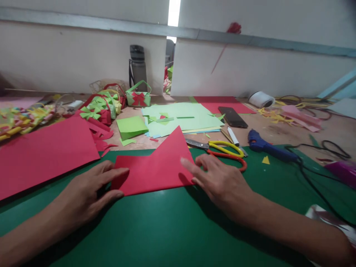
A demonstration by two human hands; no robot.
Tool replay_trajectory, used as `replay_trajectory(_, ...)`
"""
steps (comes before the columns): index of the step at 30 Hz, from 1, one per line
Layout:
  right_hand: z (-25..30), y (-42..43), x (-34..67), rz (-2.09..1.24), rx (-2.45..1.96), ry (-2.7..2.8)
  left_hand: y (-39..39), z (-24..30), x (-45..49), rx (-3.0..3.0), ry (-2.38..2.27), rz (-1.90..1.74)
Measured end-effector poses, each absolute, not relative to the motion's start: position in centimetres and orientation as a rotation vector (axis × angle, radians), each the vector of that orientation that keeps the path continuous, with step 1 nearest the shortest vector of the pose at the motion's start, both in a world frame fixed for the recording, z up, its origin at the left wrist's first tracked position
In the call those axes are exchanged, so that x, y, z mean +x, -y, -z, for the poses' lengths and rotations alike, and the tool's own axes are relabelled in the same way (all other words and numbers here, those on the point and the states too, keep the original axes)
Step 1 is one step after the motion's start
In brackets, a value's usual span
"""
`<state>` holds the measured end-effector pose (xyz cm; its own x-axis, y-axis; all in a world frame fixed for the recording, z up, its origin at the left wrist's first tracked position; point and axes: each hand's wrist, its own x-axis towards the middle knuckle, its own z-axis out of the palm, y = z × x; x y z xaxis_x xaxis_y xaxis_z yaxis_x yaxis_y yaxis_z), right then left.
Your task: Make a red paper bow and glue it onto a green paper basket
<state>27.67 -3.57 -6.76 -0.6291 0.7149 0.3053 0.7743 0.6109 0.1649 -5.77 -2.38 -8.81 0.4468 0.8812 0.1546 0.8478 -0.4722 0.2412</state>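
A folded sheet of red paper [160, 167] lies before me on the green mat [155, 230], its upper right part rising to a pointed corner. My left hand [97, 185] pinches the paper's left end, thumb at the lower edge and fingers on top. At the right end, my right hand [219, 178] grips the paper's edge, its index finger stretched over the surface and slightly blurred. Just beyond that hand rest scissors [225, 148] with yellow and red-orange handles.
At left lies a stack of red paper [44, 152]. Behind are pale green sheets [180, 122], a small green paper basket [139, 97], a dark bottle [138, 68] and a phone [233, 116]. A blue glue gun [271, 148] with a black cord lies right.
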Motion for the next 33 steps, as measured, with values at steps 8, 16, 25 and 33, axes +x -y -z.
replay_trajectory(8,7.4,3.8,27.7,0.441,-0.818,2.926,2.1,8.8,-5.3,3.083,-1.238,-0.517)
replay_trajectory(16,7.2,3.5,27.1,0.483,-0.837,3.073,1.3,8.3,-4.9,3.150,-0.843,0.043)
replay_trajectory(25,7.2,3.2,26.7,0.434,-0.891,3.075,0.9,8.4,-5.3,3.020,-0.856,0.092)
replay_trajectory(33,7.2,3.2,27.5,0.382,-0.846,3.053,1.2,8.7,-5.4,3.111,-0.935,0.071)
